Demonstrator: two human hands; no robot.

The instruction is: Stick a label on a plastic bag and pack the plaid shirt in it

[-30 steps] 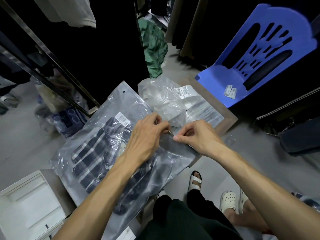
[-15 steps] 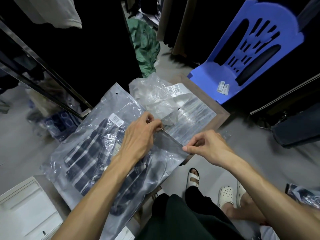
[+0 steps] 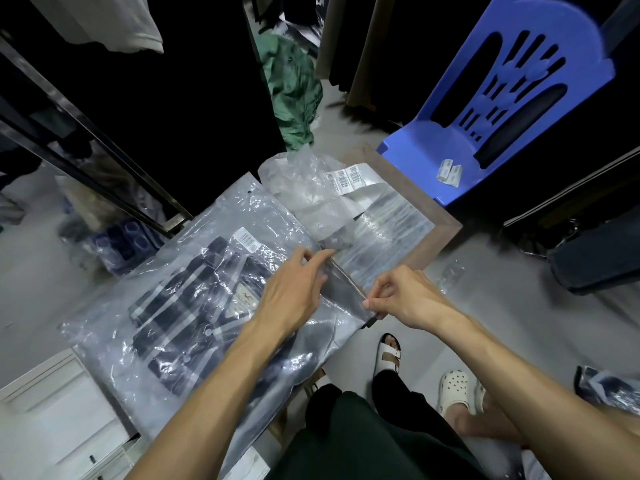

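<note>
A clear plastic bag [image 3: 145, 289] lies flat in front of me with the dark blue and white plaid shirt [image 3: 183, 306] inside it. A white barcode label [image 3: 248, 239] sits on the bag near its upper part. My left hand [image 3: 294, 289] pinches the bag's right-hand edge at its upper end. My right hand [image 3: 401, 296] pinches the same edge lower down, by the corner. A thin strip runs taut along the edge between the two hands.
Crumpled empty bags [image 3: 304, 195] and a sheet of barcode labels [image 3: 349, 178] lie on a brown board [image 3: 446, 223] behind. A blue plastic chair [image 3: 519, 98] stands at the right, a white box [image 3: 48, 420] at bottom left, a metal rack [image 3: 104, 150] at left.
My hands, close together a second ago, have drawn apart along the bag's edge; the right hand slid down toward the corner while the left stayed near the top.
</note>
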